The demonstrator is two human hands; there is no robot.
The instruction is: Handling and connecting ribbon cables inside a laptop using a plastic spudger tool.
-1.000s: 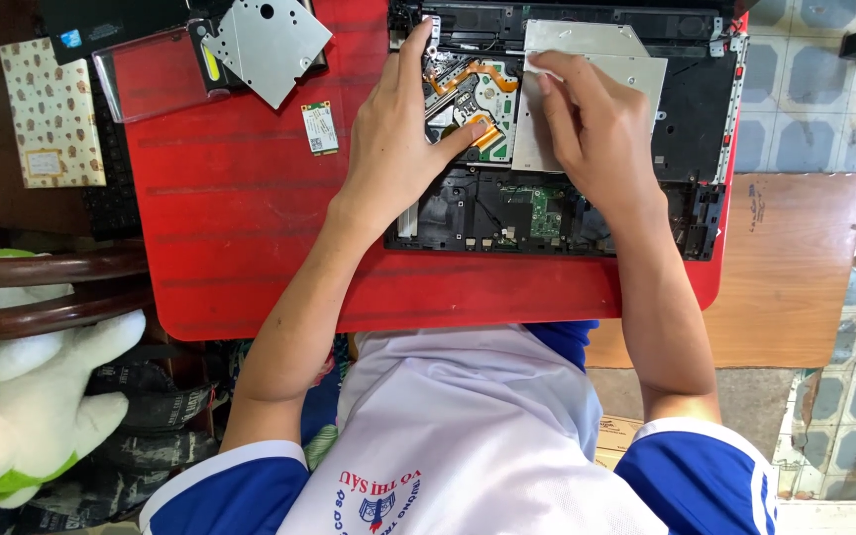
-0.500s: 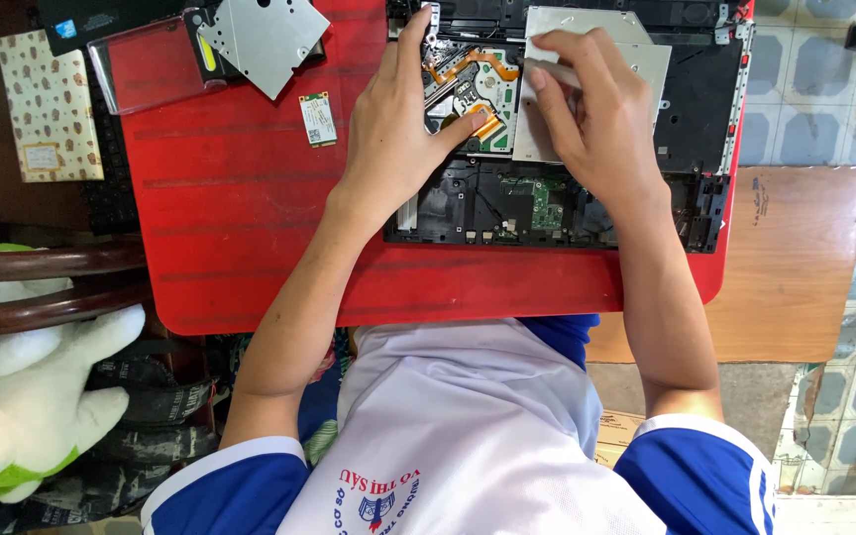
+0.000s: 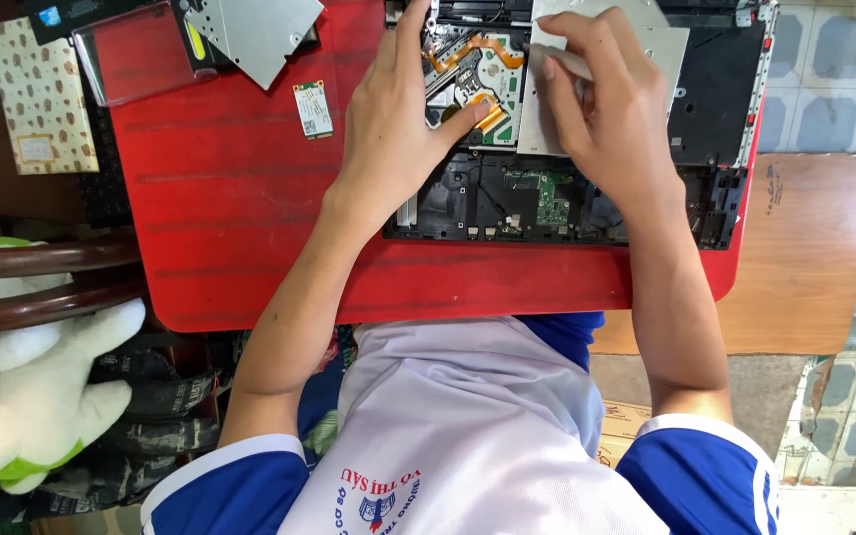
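Since a second ago the right hand (image 3: 601, 109) has crept up the silver drive plate (image 3: 671, 50), while the left hand (image 3: 398, 124) stays put. Around them: red table (image 3: 240, 198), small green card (image 3: 312, 109), another silver drive (image 3: 255, 30). Left fingers lie spread flat on the opened laptop (image 3: 715, 109), thumb on its orange ribbon; right fingers loosely curled, pressing the plate.

The right hand (image 3: 601, 109) now lies higher and further left on the silver drive (image 3: 671, 50) than a second ago, its fingers curled over the near edge. The left hand (image 3: 403, 119) presses its thumb closer against the orange ribbon (image 3: 487, 104).
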